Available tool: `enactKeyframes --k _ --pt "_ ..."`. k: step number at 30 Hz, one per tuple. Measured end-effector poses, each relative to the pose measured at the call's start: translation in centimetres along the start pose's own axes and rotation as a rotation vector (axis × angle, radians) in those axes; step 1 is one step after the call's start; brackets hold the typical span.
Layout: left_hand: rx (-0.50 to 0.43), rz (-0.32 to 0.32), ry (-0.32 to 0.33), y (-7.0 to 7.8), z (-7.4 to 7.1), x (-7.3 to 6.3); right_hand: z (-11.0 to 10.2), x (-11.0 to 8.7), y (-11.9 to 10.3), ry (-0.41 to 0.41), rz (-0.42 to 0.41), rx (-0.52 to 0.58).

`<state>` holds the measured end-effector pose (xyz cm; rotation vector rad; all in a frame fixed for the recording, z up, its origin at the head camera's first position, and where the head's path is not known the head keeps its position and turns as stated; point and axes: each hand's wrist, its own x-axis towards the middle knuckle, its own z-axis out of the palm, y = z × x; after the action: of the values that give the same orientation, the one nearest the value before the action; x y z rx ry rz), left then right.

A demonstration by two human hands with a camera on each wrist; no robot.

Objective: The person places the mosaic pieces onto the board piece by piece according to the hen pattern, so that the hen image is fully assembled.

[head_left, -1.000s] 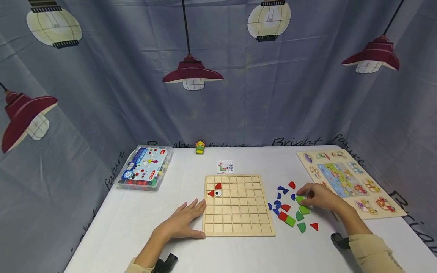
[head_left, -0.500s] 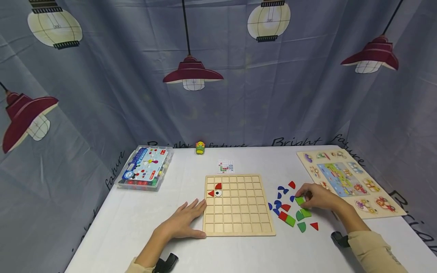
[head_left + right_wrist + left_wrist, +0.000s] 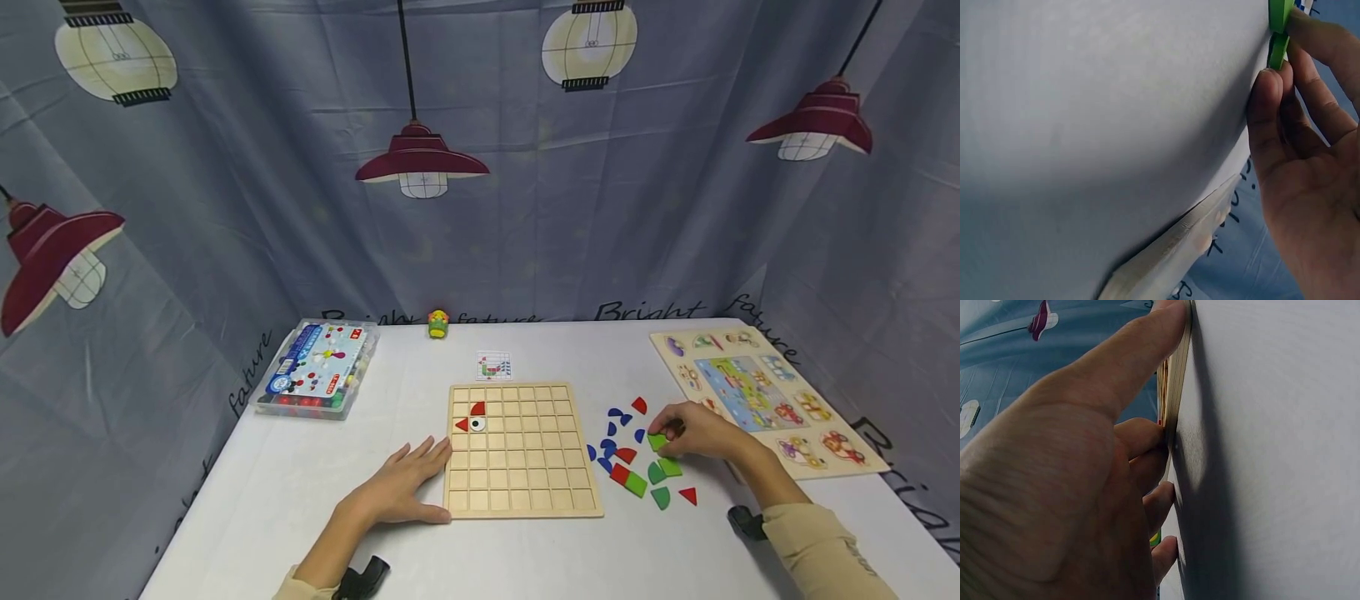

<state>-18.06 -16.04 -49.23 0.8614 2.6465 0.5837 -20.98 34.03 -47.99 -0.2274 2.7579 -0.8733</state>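
- At the near side, a sleeve (image 3: 821,542) is on each forearm, and a black device (image 3: 363,577) is at each wrist.
- The left hand (image 3: 405,486) lies with its fingers spread and nearly straight; it touches the left edge of the board (image 3: 533,481) and grips nothing.
- To the right of the board, on the white table (image 3: 540,554), are a red triangle (image 3: 688,496), dark green pieces (image 3: 661,498) and blue pieces (image 3: 609,447).
- A red square (image 3: 619,473) and a green square (image 3: 636,484) lie there too, side by side.
- The right hand (image 3: 697,431) has the thumb and the index finger bent, with a small gap; between them it pinches a light green piece (image 3: 657,442). Whether this piece is lifted, I cannot tell.
- Another light green piece (image 3: 671,467) is just beside it, on the near side.
- On the board, an eye piece (image 3: 477,424) has a red triangle in the cell at its left and a red quarter (image 3: 477,409) in the cell above.
- The puzzle (image 3: 742,392) lies behind the right hand, to the right.
- Beyond the board is a card (image 3: 494,365); at far left, a box (image 3: 318,367).
- Farther are a small figure (image 3: 438,324) and the curtain (image 3: 525,225).
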Motion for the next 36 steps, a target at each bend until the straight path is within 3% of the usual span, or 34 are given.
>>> enactKeyframes --k 19,28,36 --pt "0.003 -0.003 -0.005 0.2 -0.3 -0.1 0.2 0.2 -0.2 0.013 0.045 -0.054" --pt "0.008 -0.002 -0.002 0.3 -0.3 -0.2 0.2 0.3 0.0 0.017 0.027 -0.041" --pt "0.001 -0.004 -0.002 0.3 -0.3 -0.3 0.4 0.2 -1.5 0.02 0.034 -0.045"
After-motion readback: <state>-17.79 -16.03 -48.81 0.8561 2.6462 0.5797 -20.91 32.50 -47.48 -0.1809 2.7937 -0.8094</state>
